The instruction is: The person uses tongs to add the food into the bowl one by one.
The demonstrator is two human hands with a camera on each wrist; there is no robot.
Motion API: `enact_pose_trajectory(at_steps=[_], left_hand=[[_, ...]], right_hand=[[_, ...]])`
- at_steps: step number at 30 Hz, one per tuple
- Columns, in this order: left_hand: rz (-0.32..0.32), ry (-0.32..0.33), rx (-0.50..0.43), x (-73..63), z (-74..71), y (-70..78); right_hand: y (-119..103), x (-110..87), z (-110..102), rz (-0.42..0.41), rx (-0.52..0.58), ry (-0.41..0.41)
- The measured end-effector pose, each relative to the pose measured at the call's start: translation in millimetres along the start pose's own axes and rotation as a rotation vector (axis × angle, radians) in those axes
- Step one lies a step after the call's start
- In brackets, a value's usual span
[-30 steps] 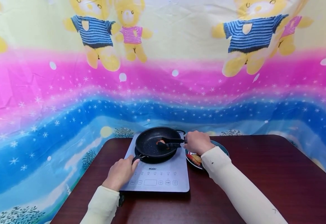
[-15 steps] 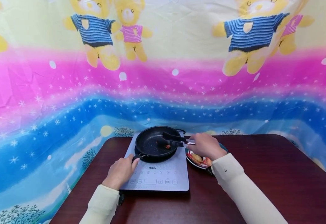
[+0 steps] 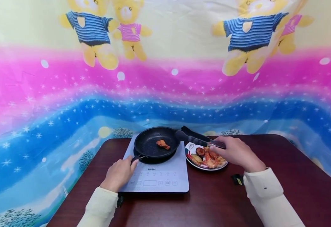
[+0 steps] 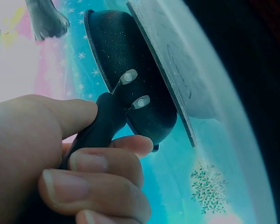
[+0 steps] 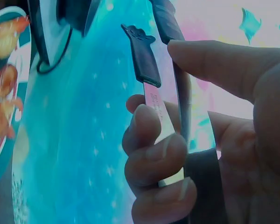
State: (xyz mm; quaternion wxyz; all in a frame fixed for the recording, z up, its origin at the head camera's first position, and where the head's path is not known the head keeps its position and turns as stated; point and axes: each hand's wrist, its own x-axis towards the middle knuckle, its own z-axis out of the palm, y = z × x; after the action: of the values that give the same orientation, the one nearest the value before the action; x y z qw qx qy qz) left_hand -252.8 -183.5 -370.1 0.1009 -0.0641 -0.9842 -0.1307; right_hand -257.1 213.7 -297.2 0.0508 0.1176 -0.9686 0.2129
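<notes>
A black frying pan (image 3: 146, 146) stands on the white induction cooker (image 3: 165, 176), with one browned piece of food, like a small chicken drumstick (image 3: 163, 144), lying inside. My left hand (image 3: 117, 173) grips the pan's handle (image 4: 102, 119), thumb on top and fingers curled beneath. In my right hand (image 3: 236, 151) is a pair of black-tipped metal tongs (image 3: 199, 138), held over the plate's far side. Their two tips stand apart with nothing between them in the right wrist view, where my fingers curl round the metal arms (image 5: 161, 109).
Right of the cooker, a plate (image 3: 192, 162) bears several pieces of cooked food, among them shrimp-like pieces (image 3: 210, 159). A small black object (image 3: 237, 179) lies on the dark wooden table (image 3: 216, 201) by my right sleeve. A patterned cloth (image 3: 165, 85) hangs behind the table.
My right hand has drawn the tongs out of the pan, rightward to above the plate. The drumstick-like piece now lies uncovered in the pan. My left hand keeps its grip on the handle.
</notes>
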Motion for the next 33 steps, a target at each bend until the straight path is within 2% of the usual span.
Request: enact_pose_trajectory(at_steps=[3,9,15,20,33], left_hand=[[0.0,-0.01,-0.005,1.5,1.2,1.9],[-0.01,-0.029,-0.005,-1.4,0.7,-3.4],[0.004,-0.026,-0.015,0.1,-0.3,-0.6],[0.0,-0.031,-0.008,2.8,-1.3,0.5],[-0.009,-0.031,-0.005,4.0,1.1,0.3]], right_hand=[[13,-10.0,-6,0.031,-0.007,0.008],[31,-14.2,-11,0.052,0.023,-0.007],[53,-21.3,-25,0.054,0.02,-0.02],[67,-24.5,-32,0.073,0.013,-0.069],[96,-20.0,-18,0.177,-0.011,-0.167]])
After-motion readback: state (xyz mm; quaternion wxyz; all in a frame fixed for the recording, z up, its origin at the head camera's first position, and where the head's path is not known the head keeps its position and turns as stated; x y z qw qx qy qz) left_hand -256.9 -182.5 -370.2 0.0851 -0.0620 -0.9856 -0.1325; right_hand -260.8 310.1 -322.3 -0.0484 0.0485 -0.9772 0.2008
